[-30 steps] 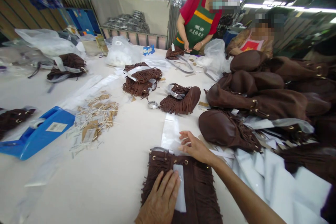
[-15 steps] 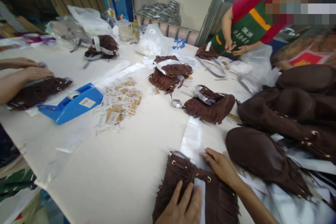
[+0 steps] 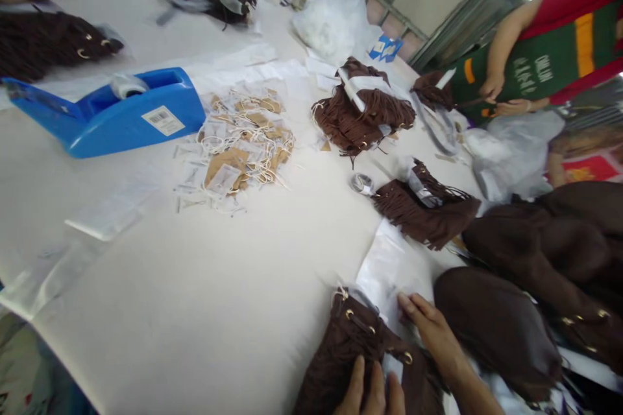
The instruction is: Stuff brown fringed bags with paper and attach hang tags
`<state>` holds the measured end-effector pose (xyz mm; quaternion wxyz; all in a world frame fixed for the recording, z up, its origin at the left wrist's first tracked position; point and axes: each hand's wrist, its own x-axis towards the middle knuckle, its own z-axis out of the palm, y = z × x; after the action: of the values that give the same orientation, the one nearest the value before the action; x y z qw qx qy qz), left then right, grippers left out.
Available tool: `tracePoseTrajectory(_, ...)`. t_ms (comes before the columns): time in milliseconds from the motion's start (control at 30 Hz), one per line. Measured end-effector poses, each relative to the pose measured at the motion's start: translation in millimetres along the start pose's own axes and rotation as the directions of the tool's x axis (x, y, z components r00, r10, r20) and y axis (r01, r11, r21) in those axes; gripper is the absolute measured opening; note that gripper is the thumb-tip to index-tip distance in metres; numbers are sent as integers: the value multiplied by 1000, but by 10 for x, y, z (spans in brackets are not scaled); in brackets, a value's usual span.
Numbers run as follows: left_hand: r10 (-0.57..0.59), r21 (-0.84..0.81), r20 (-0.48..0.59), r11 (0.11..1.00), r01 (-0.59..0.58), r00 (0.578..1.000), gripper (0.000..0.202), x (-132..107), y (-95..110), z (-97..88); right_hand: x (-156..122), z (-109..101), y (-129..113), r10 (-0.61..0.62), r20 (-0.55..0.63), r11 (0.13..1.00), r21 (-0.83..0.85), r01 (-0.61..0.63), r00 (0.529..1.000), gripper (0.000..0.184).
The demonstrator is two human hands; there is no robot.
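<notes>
Head cam. view: you're leaning over a brown fringed bag (image 3: 335, 350), which is lying at the bottom, right of ctr., on the pale worktop (image 3: 219, 292), its lower end out of frame. Poss. trouble: the white plastic sheet (image 3: 384, 266) is lying up against the bag's eyelet end, so a hard tug might be snagging thin film on the metal eyelets (image 3: 407, 358) or on loose fringe, w/ a tear the prob. result. The pale strip (image 3: 392, 366) is resting on the bag right by your fingertips; a sideways slip there could be dragging it askew. A rounded brown bag (image 3: 496, 331) is sitting just beside your R. hand (image 3: 435, 334); a wide elbow or wrist swing risks shoving it.

Fingers: on your L. hand (image 3: 376, 399), they're lying slightly apart on the bag's front, near the strip, not wrapping round anything; palm's out of frame. On your R. hand, thumb & index are coming close tog. over the sheet's near end, apparently touching it; blur's hiding whether they're pinching film, so can't tell. The blue tape dispenser (image 3: 146, 110) is standing well apart, far L.
</notes>
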<state>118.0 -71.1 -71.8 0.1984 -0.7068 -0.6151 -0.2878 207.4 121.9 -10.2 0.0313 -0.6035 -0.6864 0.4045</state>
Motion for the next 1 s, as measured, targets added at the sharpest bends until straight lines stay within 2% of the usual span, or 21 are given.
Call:
tracePoseTrajectory(67, 61, -50, 12, 997, -61, 998, 27, 43, -138, -114, -2, 14, -25, 18, -22, 1000, 21, -17, 1000, 47)
tracePoseTrajectory(167, 86, -116, 71, 990, -78, 994, 31, 107, -311, -262, -1, 33, -48, 38, -35, 997, 70, -36, 999, 46)
tracePoseTrajectory(300, 173, -162, 120, 975, -152, 978, 33, 185, -458, -399, 3, 38, -48, 21, 0, 986, 164, -20, 1000, 47)
tracePoseTrajectory(467, 249, -159, 201, 963, -219, 948, 40, 219, -522, -497, 14, 8, 14, -39, 49, 974, 223, 27, 998, 48)
tracePoseTrajectory(667, 278, -157, 222, 956, -247, 934, 40, 252, -515, -552, 175, 36, 124, -50, 2, 970, 239, 48, 999, 48)
tracePoseTrajectory(800, 301, -145, 222, 951, -274, 928, 40, 268, -532, -568, 137, 0, 38, -50, -73, 979, 192, 63, 996, 39)
tracePoseTrajectory(867, 301, -143, 225, 951, -274, 927, 41, 268, -547, -576, -38, -44, -70, -99, -200, 984, 124, 125, 975, 34)
tracePoseTrajectory(933, 309, -141, 238, 949, -283, 921, 41, 269, -558, -589, -281, -64, -192, -243, -326, 969, -47, 241, 914, 37)
tracePoseTrajectory(967, 317, -139, 247, 947, -290, 916, 41, 270, -562, -598, -402, -58, -249, -333, -329, 942, -144, 302, 884, 38)
tracePoseTrajectory(1000, 322, -134, 253, 945, -297, 912, 42, 273, -562, -606, -510, -41, -299, -410, -278, 908, -220, 358, 869, 38)
